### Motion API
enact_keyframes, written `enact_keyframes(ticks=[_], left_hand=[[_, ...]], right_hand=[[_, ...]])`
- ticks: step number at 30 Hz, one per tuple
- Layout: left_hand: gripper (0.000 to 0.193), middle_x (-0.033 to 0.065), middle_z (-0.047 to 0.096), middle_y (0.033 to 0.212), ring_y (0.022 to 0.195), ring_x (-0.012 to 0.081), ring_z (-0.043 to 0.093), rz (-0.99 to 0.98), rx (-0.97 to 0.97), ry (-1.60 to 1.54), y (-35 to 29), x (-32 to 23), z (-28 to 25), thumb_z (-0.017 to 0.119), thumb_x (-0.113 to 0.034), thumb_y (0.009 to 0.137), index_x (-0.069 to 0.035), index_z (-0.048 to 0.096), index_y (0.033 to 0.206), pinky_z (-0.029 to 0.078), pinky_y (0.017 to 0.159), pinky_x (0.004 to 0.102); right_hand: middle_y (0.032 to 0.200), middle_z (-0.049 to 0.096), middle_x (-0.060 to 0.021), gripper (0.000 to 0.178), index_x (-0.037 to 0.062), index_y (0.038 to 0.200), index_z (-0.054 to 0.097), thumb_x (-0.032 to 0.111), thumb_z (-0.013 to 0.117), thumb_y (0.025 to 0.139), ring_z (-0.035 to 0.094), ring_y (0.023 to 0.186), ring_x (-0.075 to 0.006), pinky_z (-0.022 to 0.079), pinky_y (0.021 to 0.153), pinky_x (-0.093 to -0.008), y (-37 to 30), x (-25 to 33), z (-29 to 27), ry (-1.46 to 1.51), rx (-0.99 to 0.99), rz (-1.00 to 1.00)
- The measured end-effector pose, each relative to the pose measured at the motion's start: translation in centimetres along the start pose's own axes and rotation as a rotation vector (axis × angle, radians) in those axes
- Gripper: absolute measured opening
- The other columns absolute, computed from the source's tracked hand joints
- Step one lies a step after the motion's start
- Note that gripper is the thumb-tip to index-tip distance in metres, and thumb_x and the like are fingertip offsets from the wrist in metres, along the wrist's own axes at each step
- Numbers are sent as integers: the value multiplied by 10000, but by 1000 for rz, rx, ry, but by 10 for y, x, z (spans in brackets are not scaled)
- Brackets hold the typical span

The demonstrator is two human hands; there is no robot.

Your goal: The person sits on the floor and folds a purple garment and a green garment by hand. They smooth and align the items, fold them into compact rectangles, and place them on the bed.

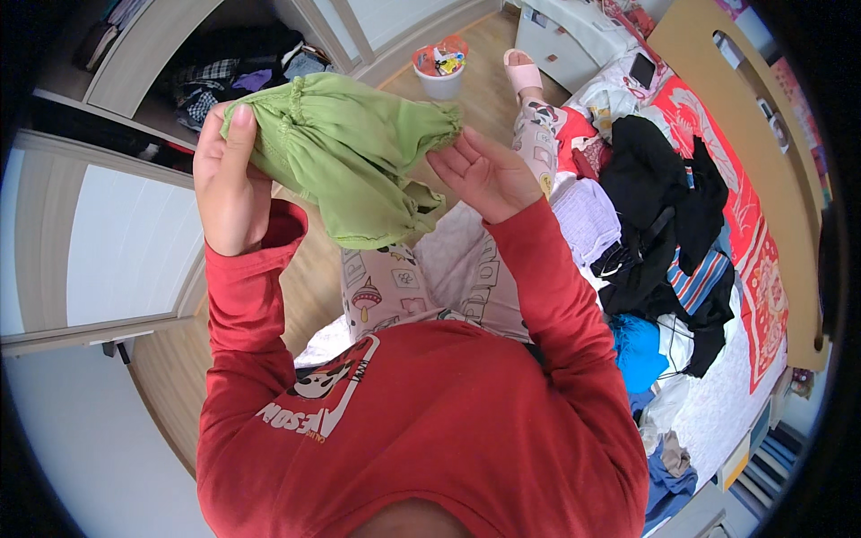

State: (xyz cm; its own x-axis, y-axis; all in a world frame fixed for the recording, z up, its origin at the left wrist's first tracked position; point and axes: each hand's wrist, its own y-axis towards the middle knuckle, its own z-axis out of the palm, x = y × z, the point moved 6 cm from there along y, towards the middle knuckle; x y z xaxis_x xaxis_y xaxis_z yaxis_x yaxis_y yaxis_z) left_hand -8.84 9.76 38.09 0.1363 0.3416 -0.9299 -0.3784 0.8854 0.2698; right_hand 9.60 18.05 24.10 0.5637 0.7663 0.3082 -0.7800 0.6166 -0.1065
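Note:
A green garment (359, 161) with gathered, elastic-looking edges hangs between my two hands, above my lap. My left hand (235, 184) pinches its left end, thumb on top of the cloth. On the other side, my right hand (487, 170) grips the gathered right edge between thumb and fingertips. The cloth sags in folds between them, and its lower edge hangs loose. What kind of garment it is, I cannot tell for sure.
To my right, a bed with a red patterned cover (762, 296) bears a heap of black clothes (646, 170), a lilac garment (585, 215) and a blue bundle (639, 354). An open wardrobe (148, 67) with clothes stands at the far left. A white bin (439, 82) is on the floor ahead.

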Motion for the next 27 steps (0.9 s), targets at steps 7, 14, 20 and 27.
enact_keyframes(ticks=[7,14,20,27], left_hand=[[149,75,583,921,818,125,559,12,-22,21,0,1,-8,455,-163,905,-23,482,946,440,750,262],[213,97,572,969,873,158,555,-7,-30,50,-2,5,-20,431,-213,915,-10,461,972,434,792,292],[184,94,578,955,853,141,557,10,-36,8,-1,3,-11,436,-187,914,-13,475,961,441,783,281],[181,97,579,947,846,143,564,-8,-15,-33,-2,4,-8,429,-178,916,-8,476,958,448,779,280]], right_hand=[[1101,535,-105,357,28,1172,455,221,502,876,530,1007,-216,431,874,-392,-11,-10,13,9,96,23],[999,568,-60,340,-26,1149,475,176,506,877,555,893,-123,454,774,-239,-33,65,48,-839,52,-742],[1013,568,-96,381,12,1212,409,97,507,854,565,896,-150,457,788,-274,-32,66,59,-237,248,-332],[1022,571,-105,499,25,1233,361,10,575,782,550,937,-152,442,817,-277,-30,44,62,-597,300,-360]])
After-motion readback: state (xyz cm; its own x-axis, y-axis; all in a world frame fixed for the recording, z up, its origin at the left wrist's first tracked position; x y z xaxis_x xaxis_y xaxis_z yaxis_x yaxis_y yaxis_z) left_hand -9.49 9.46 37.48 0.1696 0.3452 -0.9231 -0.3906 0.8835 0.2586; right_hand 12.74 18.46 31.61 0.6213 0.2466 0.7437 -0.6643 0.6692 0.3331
